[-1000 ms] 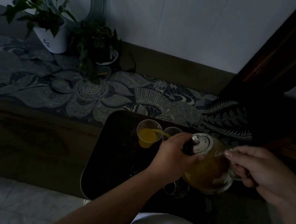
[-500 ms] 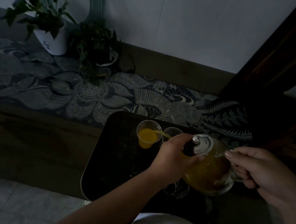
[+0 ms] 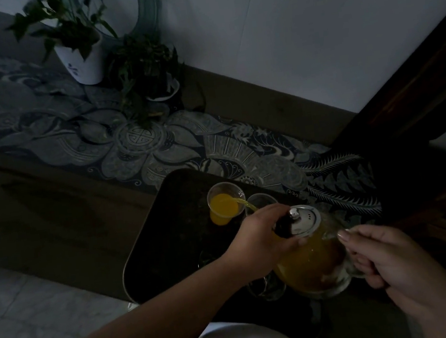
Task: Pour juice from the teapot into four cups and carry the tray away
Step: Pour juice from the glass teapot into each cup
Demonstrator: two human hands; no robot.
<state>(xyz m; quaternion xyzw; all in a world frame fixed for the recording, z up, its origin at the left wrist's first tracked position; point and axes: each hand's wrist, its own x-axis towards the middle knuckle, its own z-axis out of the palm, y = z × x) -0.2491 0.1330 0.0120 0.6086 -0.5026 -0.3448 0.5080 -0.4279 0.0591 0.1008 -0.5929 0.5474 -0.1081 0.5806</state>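
Note:
A glass teapot [image 3: 312,266] of orange juice hangs tilted over a dark tray [image 3: 168,232]. My right hand [image 3: 384,258] grips its handle. My left hand [image 3: 262,238] presses on the metal lid [image 3: 303,219] and its dark knob. A thin stream runs from the spout into a clear cup [image 3: 225,202] at the far side of the tray; that cup is partly full of juice. Just right of it stands a second cup [image 3: 261,200] with no juice showing. Below my left wrist a third clear cup [image 3: 266,288] is partly hidden.
The tray sits on a patterned runner [image 3: 133,141] over a dark wooden bench. A plant in a white pot [image 3: 83,61] and a smaller dark plant [image 3: 147,74] stand at the back by the wall. Dark wooden furniture [image 3: 417,103] rises on the right. Tiled floor lies lower left.
The juice level in the far cup has risen a little while the stream keeps running. Both hands and the teapot have barely moved.

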